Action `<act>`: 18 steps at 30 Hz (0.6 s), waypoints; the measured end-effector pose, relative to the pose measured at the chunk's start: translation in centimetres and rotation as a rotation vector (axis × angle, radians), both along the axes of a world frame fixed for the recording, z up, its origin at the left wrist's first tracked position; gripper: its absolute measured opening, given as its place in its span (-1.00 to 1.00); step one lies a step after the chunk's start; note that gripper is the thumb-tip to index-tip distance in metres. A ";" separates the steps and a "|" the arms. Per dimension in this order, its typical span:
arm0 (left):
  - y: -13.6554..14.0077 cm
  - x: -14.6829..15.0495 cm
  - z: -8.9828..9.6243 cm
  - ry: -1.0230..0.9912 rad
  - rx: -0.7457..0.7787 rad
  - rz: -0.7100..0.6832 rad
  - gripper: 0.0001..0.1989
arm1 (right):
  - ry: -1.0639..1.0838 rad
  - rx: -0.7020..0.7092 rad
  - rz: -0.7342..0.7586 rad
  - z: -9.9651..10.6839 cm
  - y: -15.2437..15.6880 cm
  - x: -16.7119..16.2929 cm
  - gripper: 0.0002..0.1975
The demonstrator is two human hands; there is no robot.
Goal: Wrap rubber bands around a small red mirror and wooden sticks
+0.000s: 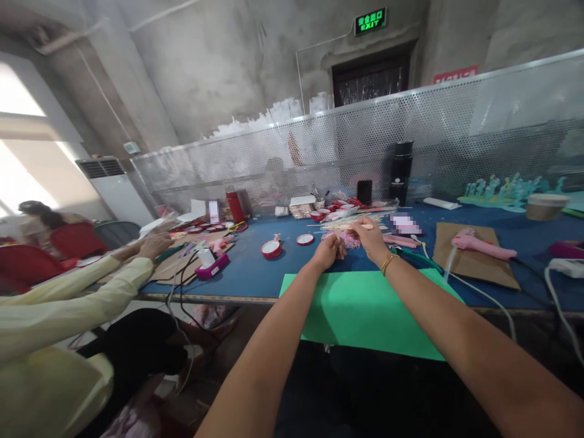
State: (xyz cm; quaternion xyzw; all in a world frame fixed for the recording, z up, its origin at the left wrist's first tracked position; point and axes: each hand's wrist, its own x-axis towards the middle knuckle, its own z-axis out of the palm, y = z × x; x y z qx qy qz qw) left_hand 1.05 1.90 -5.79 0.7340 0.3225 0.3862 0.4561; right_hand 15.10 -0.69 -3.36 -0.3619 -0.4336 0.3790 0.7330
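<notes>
Head: left hand (331,250), right hand (370,238) beside seemingly pink strands (350,241).

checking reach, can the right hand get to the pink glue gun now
Probably yes; nothing tall blocks the right hand from the pink glue gun, though a white cable crosses between.

1. Left hand (332,248): what its fingertips touch, too small to tell!
2. Phone (407,224) (near the right hand (370,240)): screen lost in pixels!
3. Yellow-sleeved co-worker (103,295), cut off by the left edge!
</notes>
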 end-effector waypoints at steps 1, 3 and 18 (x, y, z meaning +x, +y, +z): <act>0.0 0.0 0.0 -0.004 -0.002 0.004 -0.73 | -0.004 -0.006 -0.007 0.0 0.0 0.0 -0.78; -0.1 0.0 -0.1 -0.002 -0.003 0.006 -0.71 | -0.006 -0.006 -0.033 -0.1 -0.1 0.0 -0.78; -0.5 0.1 -0.3 0.000 -0.035 0.001 -0.74 | -0.019 -0.016 -0.055 -0.2 -0.6 0.1 -0.76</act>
